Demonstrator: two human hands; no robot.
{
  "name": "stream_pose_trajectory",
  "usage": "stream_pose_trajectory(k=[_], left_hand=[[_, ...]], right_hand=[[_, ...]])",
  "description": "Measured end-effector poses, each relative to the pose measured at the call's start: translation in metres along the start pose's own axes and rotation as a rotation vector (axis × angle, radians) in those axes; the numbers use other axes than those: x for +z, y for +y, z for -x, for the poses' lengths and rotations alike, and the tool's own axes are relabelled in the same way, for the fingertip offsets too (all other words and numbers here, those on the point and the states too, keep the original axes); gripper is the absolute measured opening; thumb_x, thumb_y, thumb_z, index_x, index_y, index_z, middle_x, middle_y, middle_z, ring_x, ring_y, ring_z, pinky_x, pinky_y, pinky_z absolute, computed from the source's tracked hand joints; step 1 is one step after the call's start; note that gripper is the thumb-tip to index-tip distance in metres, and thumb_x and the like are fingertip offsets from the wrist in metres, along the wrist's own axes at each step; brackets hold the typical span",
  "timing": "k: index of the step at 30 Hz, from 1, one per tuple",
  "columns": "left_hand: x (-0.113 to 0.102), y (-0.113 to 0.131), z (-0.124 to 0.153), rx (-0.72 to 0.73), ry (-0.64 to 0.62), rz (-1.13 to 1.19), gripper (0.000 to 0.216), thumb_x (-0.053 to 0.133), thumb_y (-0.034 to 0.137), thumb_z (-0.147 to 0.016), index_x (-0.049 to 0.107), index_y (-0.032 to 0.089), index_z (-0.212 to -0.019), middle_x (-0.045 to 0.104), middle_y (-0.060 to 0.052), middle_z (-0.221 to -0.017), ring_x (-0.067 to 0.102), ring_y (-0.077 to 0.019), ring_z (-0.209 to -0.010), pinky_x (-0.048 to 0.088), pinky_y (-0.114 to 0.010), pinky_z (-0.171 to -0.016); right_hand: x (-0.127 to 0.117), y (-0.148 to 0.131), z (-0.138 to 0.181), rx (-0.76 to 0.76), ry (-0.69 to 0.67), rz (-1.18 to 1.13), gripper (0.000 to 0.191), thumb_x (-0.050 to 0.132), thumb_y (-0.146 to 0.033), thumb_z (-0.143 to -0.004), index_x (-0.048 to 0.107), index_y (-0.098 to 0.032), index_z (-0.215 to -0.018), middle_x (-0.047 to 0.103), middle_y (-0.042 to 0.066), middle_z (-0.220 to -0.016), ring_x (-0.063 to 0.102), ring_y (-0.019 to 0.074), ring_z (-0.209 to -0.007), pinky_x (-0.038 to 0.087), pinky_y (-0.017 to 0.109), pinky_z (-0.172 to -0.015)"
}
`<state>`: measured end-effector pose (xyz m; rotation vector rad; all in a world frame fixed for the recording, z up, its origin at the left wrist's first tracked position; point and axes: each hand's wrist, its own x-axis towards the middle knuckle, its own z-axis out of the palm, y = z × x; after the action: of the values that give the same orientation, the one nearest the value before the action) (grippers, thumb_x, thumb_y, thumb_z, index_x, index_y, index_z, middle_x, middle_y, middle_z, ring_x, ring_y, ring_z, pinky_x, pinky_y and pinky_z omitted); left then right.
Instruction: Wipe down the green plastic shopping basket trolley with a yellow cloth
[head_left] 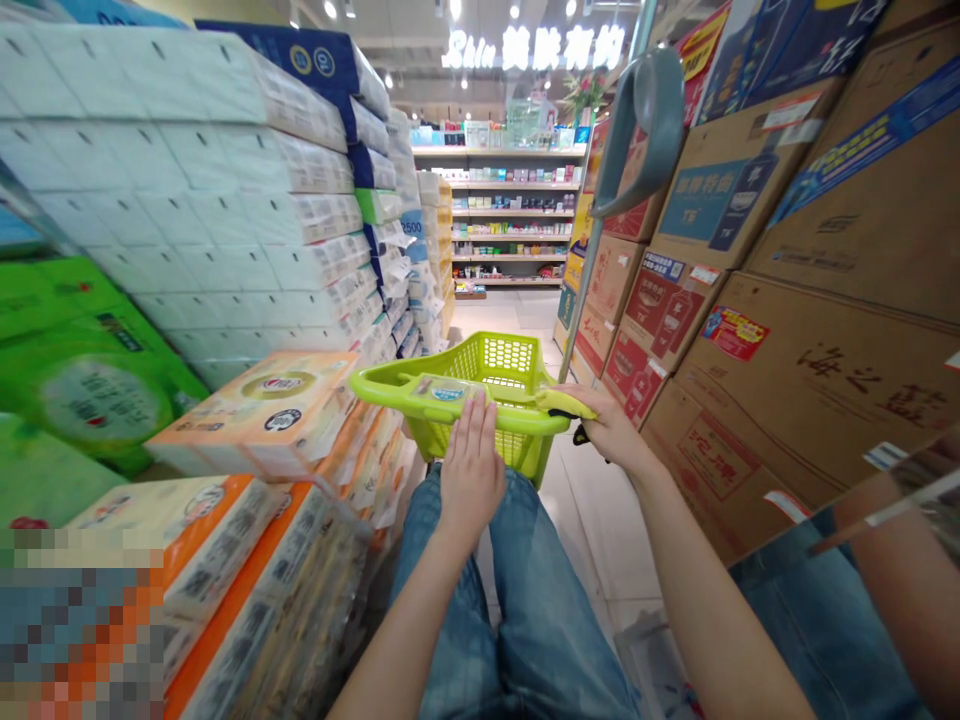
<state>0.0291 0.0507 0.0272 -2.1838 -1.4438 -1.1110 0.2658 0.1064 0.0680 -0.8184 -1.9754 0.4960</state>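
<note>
A lime-green plastic shopping basket (517, 352) with perforated walls stands in front of my knees. My left hand (474, 455) lies flat on its near rim, fingers stretched forward over a clear panel with a small label. On the right, my right hand (606, 425) is closed around something yellow and black (566, 403) at the basket's right corner; whether this is a glove, a strap or part of a handle I cannot tell. What shows of the basket's inside holds nothing visible.
Stacked white tissue packs (187, 190) rise on the left, with orange-and-white packs (255, 410) lower down. Cardboard cartons (825, 400) line the right side, behind a pole with a grey loop handle (606, 180). Stocked shelves (510, 210) close off the tiled aisle (510, 312) ahead.
</note>
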Motion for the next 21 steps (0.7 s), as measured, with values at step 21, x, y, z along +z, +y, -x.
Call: stream_pose_trajectory(k=[21], left_hand=[[0.075,-0.132,-0.124,-0.399,-0.122,0.449,0.066,0.054,0.046,-0.089,0.044,0.012,-0.144,0.029,-0.017,-0.162,0.018,-0.0288,-0.153,0.01,-0.046,-0.126]], right_hand=[[0.103,0.03,-0.103,0.077,0.124,0.362,0.059,0.043,0.006,-0.071,0.067,-0.016,-0.119,0.068,0.01,-0.116,0.054,0.026,-0.11,0.043,0.04,-0.103]])
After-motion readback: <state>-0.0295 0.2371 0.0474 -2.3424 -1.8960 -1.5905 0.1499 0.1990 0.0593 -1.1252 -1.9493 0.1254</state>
